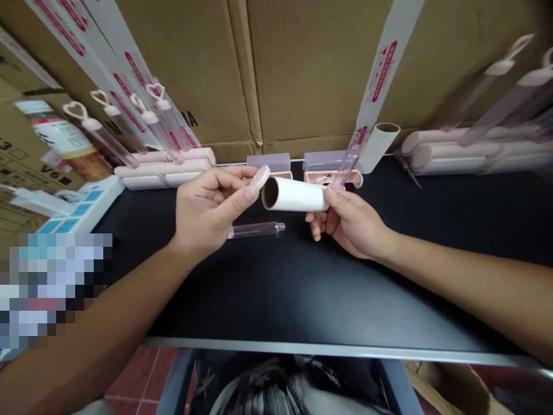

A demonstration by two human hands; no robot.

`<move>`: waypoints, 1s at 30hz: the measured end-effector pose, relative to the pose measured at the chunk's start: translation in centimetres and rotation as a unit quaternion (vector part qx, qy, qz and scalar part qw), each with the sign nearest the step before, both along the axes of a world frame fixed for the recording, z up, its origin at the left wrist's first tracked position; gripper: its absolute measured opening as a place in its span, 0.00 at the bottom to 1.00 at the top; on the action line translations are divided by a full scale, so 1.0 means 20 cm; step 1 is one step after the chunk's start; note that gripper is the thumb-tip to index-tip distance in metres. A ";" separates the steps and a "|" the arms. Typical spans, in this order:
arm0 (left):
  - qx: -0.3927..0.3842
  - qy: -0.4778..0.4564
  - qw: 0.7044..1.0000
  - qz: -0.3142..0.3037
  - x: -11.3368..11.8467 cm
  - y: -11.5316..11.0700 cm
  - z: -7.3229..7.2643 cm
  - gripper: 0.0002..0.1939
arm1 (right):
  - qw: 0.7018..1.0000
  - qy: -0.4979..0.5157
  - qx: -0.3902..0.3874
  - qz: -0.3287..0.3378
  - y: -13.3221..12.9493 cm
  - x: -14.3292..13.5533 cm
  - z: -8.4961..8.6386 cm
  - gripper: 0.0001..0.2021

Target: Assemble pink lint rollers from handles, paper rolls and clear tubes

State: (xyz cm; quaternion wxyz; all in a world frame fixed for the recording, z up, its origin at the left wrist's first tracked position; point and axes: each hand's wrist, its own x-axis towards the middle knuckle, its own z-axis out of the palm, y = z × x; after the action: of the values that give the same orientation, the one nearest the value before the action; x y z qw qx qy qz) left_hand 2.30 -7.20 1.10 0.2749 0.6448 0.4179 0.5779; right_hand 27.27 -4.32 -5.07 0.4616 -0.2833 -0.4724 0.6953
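My left hand (207, 204) pinches a pale pink round cap (261, 177) between thumb and fingers, close to one open end of a white cardboard tube (300, 194). Around the tube's other end, my right hand (352, 219) is closed, holding it roughly level above the black table. Whether the cap touches the tube's rim I cannot tell. Partly behind my left hand, a clear pink tube (257, 229) lies on the table. Just beyond my right hand are a pink tray with a lilac part (325, 160) and an upright, tilted white tube (378, 151).
Pink cylinders (173, 160) with heart-looped clear tubes stand at the back left; similar pink cylinders (479, 155) stand at the right. A drink bottle (64, 135) and power strip (82, 210) are at the left. Cardboard (302, 75) walls the back of the black table (302, 300).
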 end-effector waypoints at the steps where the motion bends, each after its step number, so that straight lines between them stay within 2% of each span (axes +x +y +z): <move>1: 0.003 0.018 1.000 0.007 0.01 -0.01 0.00 0.20 | 1.000 -0.001 0.000 -0.001 0.00 0.00 0.00 0.27; 4: 0.014 0.045 0.999 0.012 0.02 -0.03 0.00 0.18 | 1.000 0.000 -0.001 0.002 0.00 0.00 0.00 0.27; 11: 0.018 0.037 0.999 0.006 0.02 -0.06 0.01 0.13 | 1.000 0.002 0.002 0.007 0.00 0.00 0.00 0.27; 22: 0.040 0.058 0.997 -0.045 -0.03 0.00 -0.06 0.19 | 1.000 -0.007 -0.002 0.009 0.01 0.01 -0.01 0.27; 30: 0.066 0.128 0.989 -0.030 -0.07 0.02 -0.06 0.20 | 1.000 -0.001 0.004 0.013 0.00 0.01 -0.01 0.27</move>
State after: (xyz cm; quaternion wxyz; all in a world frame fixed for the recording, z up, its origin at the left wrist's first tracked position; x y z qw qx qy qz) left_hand 0.92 -6.73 -0.09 0.1930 0.7428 0.3907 0.5082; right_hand 27.42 -4.34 -5.19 0.4534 -0.2763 -0.4796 0.6986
